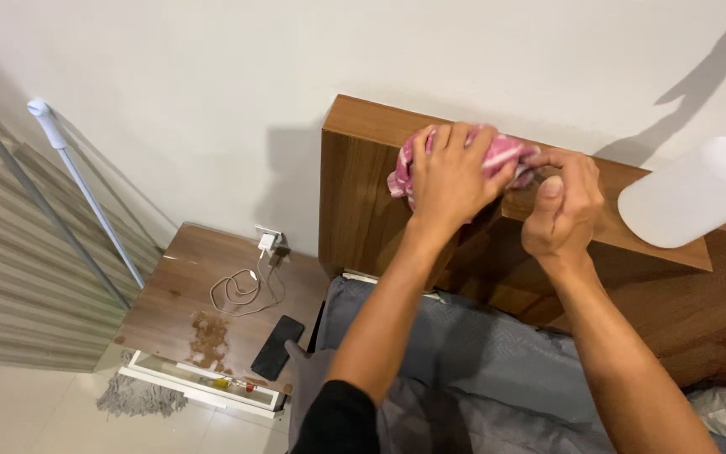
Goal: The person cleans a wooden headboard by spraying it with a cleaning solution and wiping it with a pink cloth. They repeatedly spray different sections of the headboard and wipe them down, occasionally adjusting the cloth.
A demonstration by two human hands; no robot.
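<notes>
A pink and white cloth lies bunched on the top edge of a wooden headboard. My left hand is spread over the cloth and presses it onto the wood, fingers curled around it. My right hand is just to its right, fingers closed, pinching the cloth's right end. A white plastic bottle shows blurred and close to the camera at the right; what holds it is hidden.
A wooden bedside table at the left carries a white charger with a coiled cable, a black phone and a brown smear. Two poles lean on the wall. Grey bedding lies below the headboard.
</notes>
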